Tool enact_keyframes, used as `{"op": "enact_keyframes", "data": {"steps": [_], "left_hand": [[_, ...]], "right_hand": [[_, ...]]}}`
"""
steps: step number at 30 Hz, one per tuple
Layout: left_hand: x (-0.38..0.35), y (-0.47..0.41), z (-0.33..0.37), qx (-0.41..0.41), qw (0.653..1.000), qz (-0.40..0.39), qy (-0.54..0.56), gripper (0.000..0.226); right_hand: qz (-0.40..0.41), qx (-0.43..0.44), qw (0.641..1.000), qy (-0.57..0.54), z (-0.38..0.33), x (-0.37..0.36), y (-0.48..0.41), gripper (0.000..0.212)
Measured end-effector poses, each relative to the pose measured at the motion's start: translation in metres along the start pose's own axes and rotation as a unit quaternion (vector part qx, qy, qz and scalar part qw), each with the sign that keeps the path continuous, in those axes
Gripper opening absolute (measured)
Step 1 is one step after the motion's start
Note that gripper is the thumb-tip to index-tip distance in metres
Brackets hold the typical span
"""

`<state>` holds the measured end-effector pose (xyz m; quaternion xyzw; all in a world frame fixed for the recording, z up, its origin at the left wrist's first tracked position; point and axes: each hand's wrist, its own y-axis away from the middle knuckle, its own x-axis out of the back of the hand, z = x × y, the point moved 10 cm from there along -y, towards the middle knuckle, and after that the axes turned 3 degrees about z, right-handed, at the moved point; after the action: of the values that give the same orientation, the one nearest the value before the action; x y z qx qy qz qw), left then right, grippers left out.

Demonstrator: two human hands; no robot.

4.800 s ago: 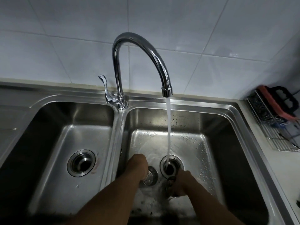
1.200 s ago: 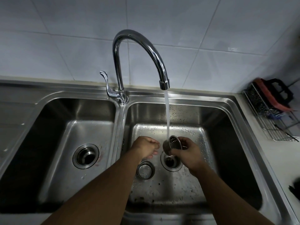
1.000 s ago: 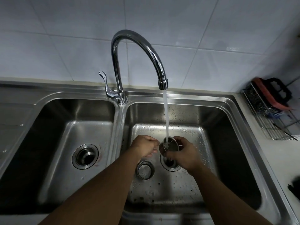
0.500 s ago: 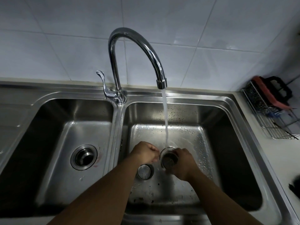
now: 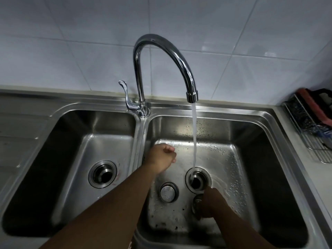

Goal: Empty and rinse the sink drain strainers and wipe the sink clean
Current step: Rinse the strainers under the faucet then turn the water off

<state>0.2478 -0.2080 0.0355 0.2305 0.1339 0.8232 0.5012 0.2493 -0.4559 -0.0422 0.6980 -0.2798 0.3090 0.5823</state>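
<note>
**Head view: strainer rinse in hand**

Nearest, the right hand (image 5: 213, 202) grips a metal strainer (image 5: 196, 203) low over the basin floor (image 5: 179, 219), just short of the open drain (image 5: 197, 180); blur hides whether it touches steel. A second strainer (image 5: 168, 192) lies beside it. Farther back, the left hand (image 5: 161, 157) hovers curled, seemingly empty. The faucet (image 5: 179, 56) runs into the drain. Next, I judge, the strainer wants seating squarely in that drain.

1. We hold our left hand (image 5: 162, 157) in a fist, gripping nothing, forearm stretched forward.
2. Our right hand (image 5: 212, 202) sits lower and nearer, fingers curled round a strainer (image 5: 197, 203).
</note>
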Motion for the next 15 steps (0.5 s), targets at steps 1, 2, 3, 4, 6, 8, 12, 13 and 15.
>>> {"op": "enact_keyframes", "data": {"steps": [1, 2, 3, 4, 6, 8, 12, 13, 15], "left_hand": [[0.006, -0.001, 0.011, -0.015, 1.000, 0.015, 0.012, 0.011], [0.014, -0.002, 0.022, -0.026, 0.999, 0.032, 0.025, 0.011], [0.023, -0.003, 0.032, -0.035, 0.997, 0.047, 0.039, 0.012], [0.032, -0.004, 0.041, -0.044, 0.996, 0.062, 0.051, 0.013], [0.050, -0.007, 0.054, -0.057, 0.993, 0.079, 0.061, 0.014], [0.066, -0.010, 0.058, -0.054, 0.992, 0.089, 0.066, 0.013], [0.093, -0.011, 0.054, -0.029, 0.991, 0.107, 0.076, 0.010], [0.097, -0.011, 0.053, -0.025, 0.991, 0.109, 0.078, 0.010], [0.106, -0.009, 0.053, -0.021, 0.990, 0.119, 0.077, 0.011]], "right_hand": [[0.001, -0.002, 1.000, -0.002, 0.000, -0.001, 0.000, 0.071], [0.004, -0.003, 1.000, -0.003, 0.000, -0.001, 0.000, 0.072], [0.005, -0.006, 1.000, 0.003, 0.000, -0.002, 0.000, 0.072], [0.004, -0.011, 1.000, 0.008, -0.001, -0.003, 0.002, 0.071], [-0.005, -0.021, 1.000, 0.021, -0.004, -0.005, 0.006, 0.071], [-0.006, -0.044, 0.998, 0.036, -0.006, -0.002, 0.014, 0.072], [0.059, -0.035, 0.995, 0.074, -0.037, 0.034, 0.029, 0.056], [0.065, -0.015, 0.996, 0.061, -0.052, 0.043, 0.033, 0.048], [0.052, 0.052, 0.997, 0.034, -0.091, 0.057, 0.042, 0.029]]}}
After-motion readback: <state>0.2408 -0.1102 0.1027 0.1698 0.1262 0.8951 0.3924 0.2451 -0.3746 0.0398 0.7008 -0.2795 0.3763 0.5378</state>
